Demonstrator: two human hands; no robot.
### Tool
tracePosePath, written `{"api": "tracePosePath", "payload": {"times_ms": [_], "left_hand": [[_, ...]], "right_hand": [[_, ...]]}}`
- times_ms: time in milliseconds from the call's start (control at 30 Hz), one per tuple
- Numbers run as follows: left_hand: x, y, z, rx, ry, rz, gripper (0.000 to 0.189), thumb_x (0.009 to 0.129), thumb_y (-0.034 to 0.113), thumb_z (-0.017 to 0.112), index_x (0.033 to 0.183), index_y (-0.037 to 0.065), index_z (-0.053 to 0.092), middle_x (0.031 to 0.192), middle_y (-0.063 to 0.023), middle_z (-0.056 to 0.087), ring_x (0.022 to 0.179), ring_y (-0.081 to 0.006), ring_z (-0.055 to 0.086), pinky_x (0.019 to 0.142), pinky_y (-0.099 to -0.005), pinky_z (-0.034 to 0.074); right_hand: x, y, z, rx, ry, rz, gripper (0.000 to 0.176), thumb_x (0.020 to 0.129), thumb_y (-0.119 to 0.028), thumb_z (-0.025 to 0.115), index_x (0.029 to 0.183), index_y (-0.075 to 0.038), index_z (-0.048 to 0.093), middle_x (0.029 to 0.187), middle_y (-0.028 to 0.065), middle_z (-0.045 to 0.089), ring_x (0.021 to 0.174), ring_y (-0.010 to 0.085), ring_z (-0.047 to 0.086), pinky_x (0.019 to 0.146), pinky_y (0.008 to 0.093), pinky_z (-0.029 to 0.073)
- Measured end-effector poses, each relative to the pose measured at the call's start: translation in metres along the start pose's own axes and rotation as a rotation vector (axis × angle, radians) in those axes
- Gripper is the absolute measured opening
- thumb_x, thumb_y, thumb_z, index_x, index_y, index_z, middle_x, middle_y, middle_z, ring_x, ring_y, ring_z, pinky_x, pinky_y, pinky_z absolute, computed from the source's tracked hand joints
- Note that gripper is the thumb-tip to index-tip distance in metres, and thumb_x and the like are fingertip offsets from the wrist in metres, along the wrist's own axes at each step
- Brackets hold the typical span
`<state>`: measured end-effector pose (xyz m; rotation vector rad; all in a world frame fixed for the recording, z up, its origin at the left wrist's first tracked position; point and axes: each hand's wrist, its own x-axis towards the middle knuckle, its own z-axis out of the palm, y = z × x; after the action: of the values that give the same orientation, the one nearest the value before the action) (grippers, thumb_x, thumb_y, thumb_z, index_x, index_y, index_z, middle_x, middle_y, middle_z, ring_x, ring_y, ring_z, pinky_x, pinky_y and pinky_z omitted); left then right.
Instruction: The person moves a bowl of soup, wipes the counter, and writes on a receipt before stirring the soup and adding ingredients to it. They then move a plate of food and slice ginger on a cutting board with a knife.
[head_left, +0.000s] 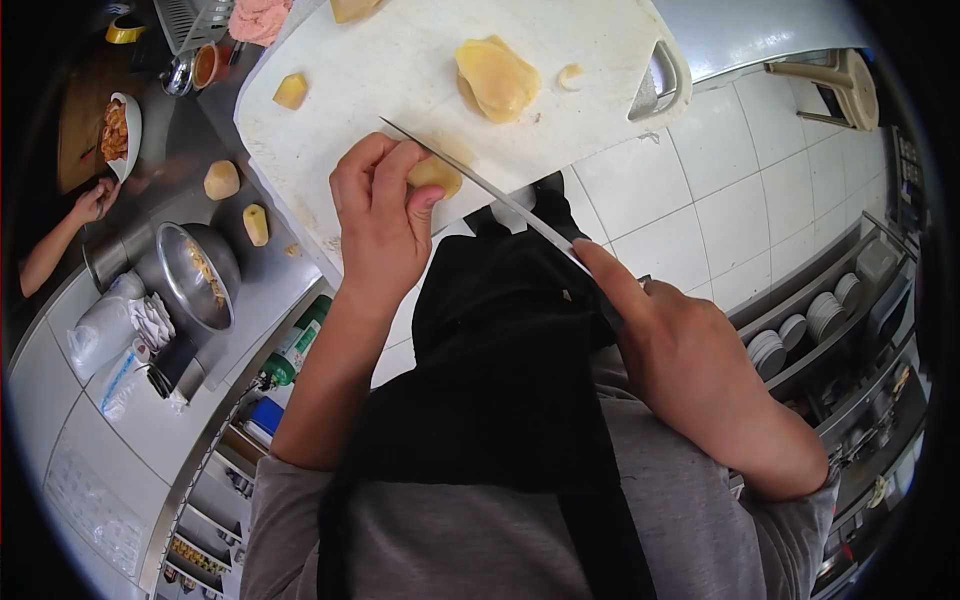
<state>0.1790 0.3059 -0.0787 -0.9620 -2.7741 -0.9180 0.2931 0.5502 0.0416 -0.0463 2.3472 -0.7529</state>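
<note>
My left hand [382,200] presses a piece of peeled potato [440,180] against the white cutting board [350,90], fingers curled over it. My right hand [685,340] is closed round a knife [500,197], its index finger stretched along the back of the blade. The handle is hidden inside the hand. The blade slants across the potato piece, close to my left fingertips, its tip pointing up and left. Farther up the board lie a stack of potato slices [497,80], a small chunk [291,91] and a thin scrap [570,77].
On the steel counter left of the board are a whole peeled potato [221,180], a cut one [256,225] and a metal bowl [203,285] with cut pieces. Another person's hand [97,200] holds a white dish [122,135] of food. Stacked plates [825,316] stand at right.
</note>
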Motion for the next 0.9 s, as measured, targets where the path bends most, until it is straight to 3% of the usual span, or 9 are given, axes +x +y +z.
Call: {"api": "tracePosePath", "payload": {"times_ms": [367, 667, 900], "left_hand": [[0.0, -0.002, 0.002, -0.027, 0.018, 0.013, 0.028, 0.093, 0.023, 0.063, 0.115, 0.006, 0.059, 0.116, -0.013, 0.047, 0.106, -0.0292, 0.046, 0.089, -0.0377, 0.043], [0.0, -0.001, 0.001, 0.014, 0.027, 0.039, 0.028, 0.092, 0.021, 0.064, 0.115, 0.006, 0.059, 0.115, -0.0129, 0.047, 0.105, -0.0293, 0.047, 0.09, -0.038, 0.043], [0.0, 0.0, 0.002, -0.018, 0.036, 0.028, 0.028, 0.092, 0.022, 0.063, 0.114, 0.006, 0.059, 0.114, -0.0135, 0.048, 0.104, -0.0294, 0.047, 0.089, -0.038, 0.043]], "right_hand": [[0.023, 0.006, 0.022, 0.043, -0.001, 0.042, 0.072, 0.08, 0.002, 0.058, 0.146, -0.014, 0.034, 0.072, 0.0157, 0.059, 0.063, 0.0327, 0.063, 0.06, 0.045, 0.052], [-0.005, 0.0, 0.0, 0.006, -0.042, 0.041, 0.073, 0.079, 0.004, 0.058, 0.145, -0.015, 0.036, 0.07, 0.0151, 0.058, 0.057, 0.0313, 0.062, 0.054, 0.0426, 0.051], [0.015, 0.005, 0.014, 0.015, -0.016, 0.018, 0.071, 0.081, 0.002, 0.057, 0.146, -0.014, 0.035, 0.071, 0.0156, 0.059, 0.06, 0.0325, 0.062, 0.056, 0.0438, 0.051]]}}
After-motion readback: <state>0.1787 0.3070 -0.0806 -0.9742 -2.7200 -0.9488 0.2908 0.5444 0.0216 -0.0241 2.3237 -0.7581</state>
